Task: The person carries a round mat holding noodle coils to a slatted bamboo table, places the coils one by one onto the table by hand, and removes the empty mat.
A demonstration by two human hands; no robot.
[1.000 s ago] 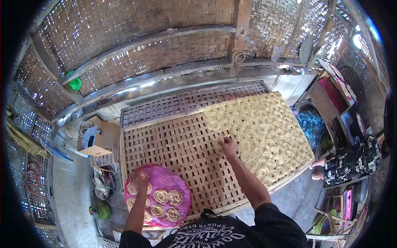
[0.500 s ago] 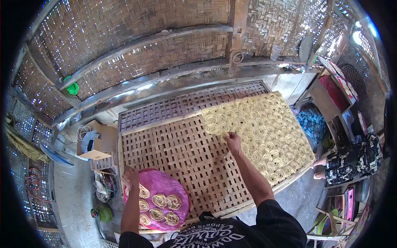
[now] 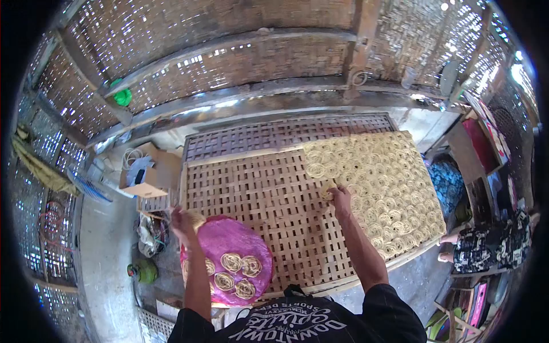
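My right hand [image 3: 341,201] is closed on a coiled noodle nest [image 3: 327,190], holding it at the left edge of the laid-out nests. Those pale yellow noodle nests [image 3: 377,183] lie in close rows over the right part of a woven bamboo rack [image 3: 251,200]. At the lower left, my left hand [image 3: 184,226] pinches another noodle nest [image 3: 197,219] above the rim of a round pink tray [image 3: 234,235]. Several loose nests [image 3: 231,262] lie on the tray's near half, some of them partly hidden behind my left forearm.
A cardboard box [image 3: 151,174] with a cord stands left of the rack, near a blue fan [image 3: 88,186] and a green gas cylinder [image 3: 143,271]. Another person's patterned shorts [image 3: 492,243] and legs show at the right, by a wooden shelf [image 3: 469,143]. A woven wall rises behind.
The camera view has shifted, moving the scene rightward. My left hand now has a nest raised at the tray's far left. My right hand keeps its nest near the edge of the rows.
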